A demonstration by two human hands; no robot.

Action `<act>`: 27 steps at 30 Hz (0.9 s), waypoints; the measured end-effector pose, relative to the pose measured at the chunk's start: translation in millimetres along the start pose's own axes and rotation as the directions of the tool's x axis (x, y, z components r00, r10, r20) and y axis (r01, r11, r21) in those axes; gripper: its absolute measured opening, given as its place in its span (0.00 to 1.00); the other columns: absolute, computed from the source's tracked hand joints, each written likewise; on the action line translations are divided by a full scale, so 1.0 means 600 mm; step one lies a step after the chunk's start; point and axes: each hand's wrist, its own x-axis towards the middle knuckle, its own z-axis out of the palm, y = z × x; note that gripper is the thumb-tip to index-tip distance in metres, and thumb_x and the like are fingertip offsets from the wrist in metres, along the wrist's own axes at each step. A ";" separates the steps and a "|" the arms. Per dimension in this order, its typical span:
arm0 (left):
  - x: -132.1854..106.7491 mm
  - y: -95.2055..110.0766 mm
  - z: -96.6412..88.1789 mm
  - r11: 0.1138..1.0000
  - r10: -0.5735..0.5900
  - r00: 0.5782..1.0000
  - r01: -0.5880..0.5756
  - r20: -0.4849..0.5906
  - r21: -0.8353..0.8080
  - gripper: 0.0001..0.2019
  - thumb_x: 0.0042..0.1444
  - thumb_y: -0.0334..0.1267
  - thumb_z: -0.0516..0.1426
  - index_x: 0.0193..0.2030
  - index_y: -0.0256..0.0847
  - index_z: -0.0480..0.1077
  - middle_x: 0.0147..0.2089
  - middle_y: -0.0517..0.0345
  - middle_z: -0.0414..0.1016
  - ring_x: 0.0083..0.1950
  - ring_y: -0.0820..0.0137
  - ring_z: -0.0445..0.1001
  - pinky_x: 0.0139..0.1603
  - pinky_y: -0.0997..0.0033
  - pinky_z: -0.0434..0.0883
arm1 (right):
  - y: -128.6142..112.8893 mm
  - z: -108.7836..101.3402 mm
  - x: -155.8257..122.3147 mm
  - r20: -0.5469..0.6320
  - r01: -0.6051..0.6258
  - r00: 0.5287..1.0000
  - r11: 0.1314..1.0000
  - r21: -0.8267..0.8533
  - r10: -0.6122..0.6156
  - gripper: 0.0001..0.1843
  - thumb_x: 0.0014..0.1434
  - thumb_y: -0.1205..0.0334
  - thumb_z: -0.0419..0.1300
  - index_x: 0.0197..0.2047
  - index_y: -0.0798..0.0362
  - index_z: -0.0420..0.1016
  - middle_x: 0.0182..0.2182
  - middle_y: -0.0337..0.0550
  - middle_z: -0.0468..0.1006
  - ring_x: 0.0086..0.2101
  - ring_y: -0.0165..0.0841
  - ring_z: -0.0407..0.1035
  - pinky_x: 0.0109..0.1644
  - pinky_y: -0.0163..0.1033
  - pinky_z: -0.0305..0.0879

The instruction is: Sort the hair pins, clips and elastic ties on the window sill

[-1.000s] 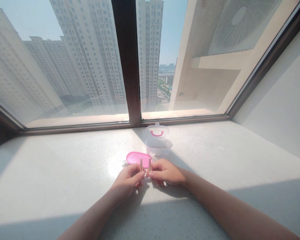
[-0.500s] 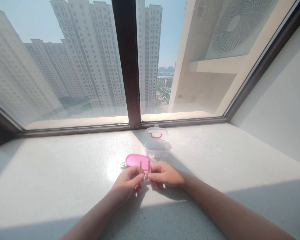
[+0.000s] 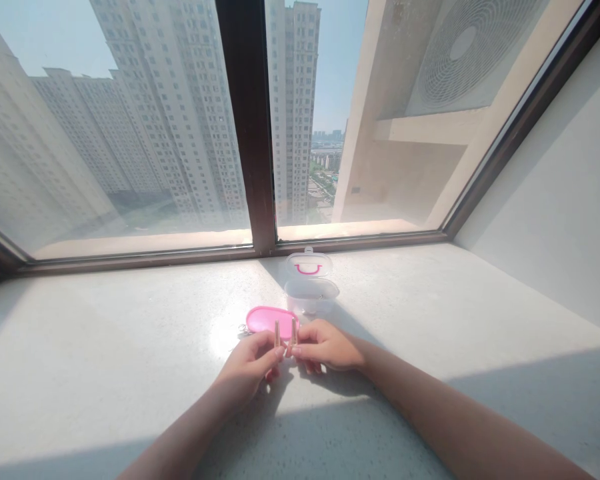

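Note:
My left hand (image 3: 247, 367) and my right hand (image 3: 326, 345) meet over a white stone window sill (image 3: 130, 347), fingertips almost touching. Each pinches one small upright rose-gold piece: the left piece (image 3: 277, 333) and the right piece (image 3: 293, 331) stand side by side. I cannot make out what these pieces are. Just behind them lies a flat pink oval tray (image 3: 265, 319). A small clear plastic box (image 3: 310, 293) with an open lid (image 3: 309, 264) and pink handle stands farther back, near the window frame.
A dark window frame post (image 3: 245, 127) rises behind the box, with glass on both sides. A white wall (image 3: 555, 200) closes the sill on the right. A tiny metal bit (image 3: 243, 328) lies left of the pink tray. Shadow covers the sill's near edge.
Both hands keep the same pinch on the two small pieces. The whole scene slid slightly left in view as my head turned.

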 end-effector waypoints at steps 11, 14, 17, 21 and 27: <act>0.001 -0.006 -0.002 1.000 0.009 1.000 -0.009 -0.002 0.006 0.14 0.54 0.48 0.59 0.31 0.37 0.67 0.23 0.60 0.68 0.23 0.74 0.65 0.25 0.75 0.63 | 0.001 -0.001 0.000 -0.005 0.018 1.000 1.000 -0.021 -0.018 0.18 0.60 0.52 0.60 0.37 0.62 0.76 0.19 0.39 0.71 0.18 0.25 0.65 0.19 0.27 0.59; 0.002 -0.008 -0.003 1.000 0.011 1.000 -0.011 0.011 0.015 0.14 0.55 0.47 0.59 0.30 0.37 0.67 0.23 0.60 0.67 0.23 0.74 0.65 0.25 0.74 0.62 | 0.004 0.000 0.000 -0.009 0.017 1.000 1.000 -0.026 -0.018 0.17 0.60 0.53 0.60 0.36 0.61 0.76 0.19 0.39 0.71 0.18 0.25 0.65 0.19 0.27 0.59; 0.003 -0.009 -0.002 1.000 0.021 1.000 -0.021 0.017 0.006 0.14 0.55 0.47 0.59 0.31 0.37 0.68 0.23 0.60 0.67 0.23 0.73 0.65 0.25 0.74 0.62 | 0.004 0.002 -0.001 -0.019 0.003 1.000 1.000 -0.029 -0.003 0.16 0.59 0.54 0.60 0.35 0.61 0.75 0.19 0.38 0.70 0.18 0.25 0.65 0.20 0.27 0.59; 0.004 -0.011 -0.001 1.000 0.031 0.999 -0.031 0.007 -0.005 0.13 0.55 0.47 0.59 0.31 0.37 0.69 0.24 0.60 0.68 0.24 0.72 0.66 0.26 0.73 0.62 | 0.000 0.003 -0.002 -0.020 -0.007 1.000 1.000 -0.023 0.006 0.15 0.58 0.55 0.60 0.35 0.60 0.75 0.19 0.37 0.70 0.18 0.25 0.65 0.20 0.28 0.60; 0.008 -0.015 -0.001 1.000 0.024 1.000 -0.024 0.001 0.003 0.13 0.55 0.46 0.58 0.33 0.36 0.70 0.24 0.60 0.68 0.24 0.72 0.66 0.25 0.72 0.62 | -0.003 0.004 -0.005 -0.013 -0.004 1.000 1.000 -0.019 0.004 0.13 0.57 0.55 0.59 0.34 0.58 0.74 0.19 0.36 0.69 0.18 0.26 0.64 0.20 0.28 0.59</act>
